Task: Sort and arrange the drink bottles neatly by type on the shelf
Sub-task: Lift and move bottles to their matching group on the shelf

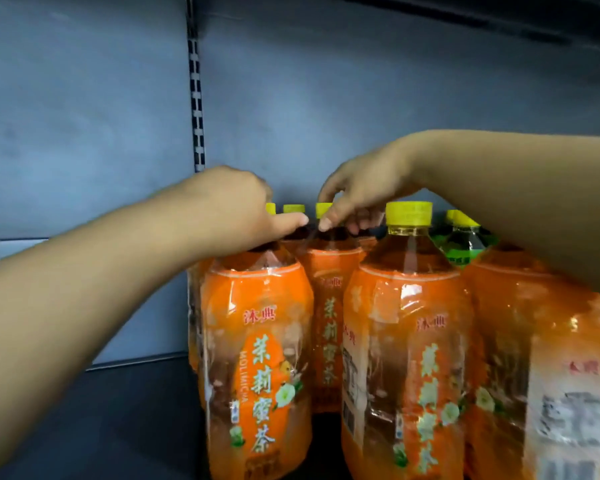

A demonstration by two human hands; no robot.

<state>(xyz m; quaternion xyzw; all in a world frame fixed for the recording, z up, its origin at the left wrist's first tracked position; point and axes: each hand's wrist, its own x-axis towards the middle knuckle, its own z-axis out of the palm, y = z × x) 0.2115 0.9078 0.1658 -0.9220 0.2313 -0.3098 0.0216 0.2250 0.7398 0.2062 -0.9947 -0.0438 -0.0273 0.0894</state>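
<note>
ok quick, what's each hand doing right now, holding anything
Left hand: closed over the top of the front-left orange-label bottle.
Right hand: fingers pinched on the neck of the orange-label bottle behind it, at its yellow cap.

Large clear plastic bottles with glossy orange film labels [257, 341]: wrap shiny, wrinkled, catching highlights. Ribbed yellow plastic screw caps [408, 213]: matt to semi-gloss. One clear plastic bottle with a glossy green label [463, 249]. Grey-blue back panel [84, 109]: painted sheet metal, matt, slightly scuffed. Slotted metal upright strip [195, 98]: dull finish. Dark shelf deck [118, 427]: smooth, matt.
</note>
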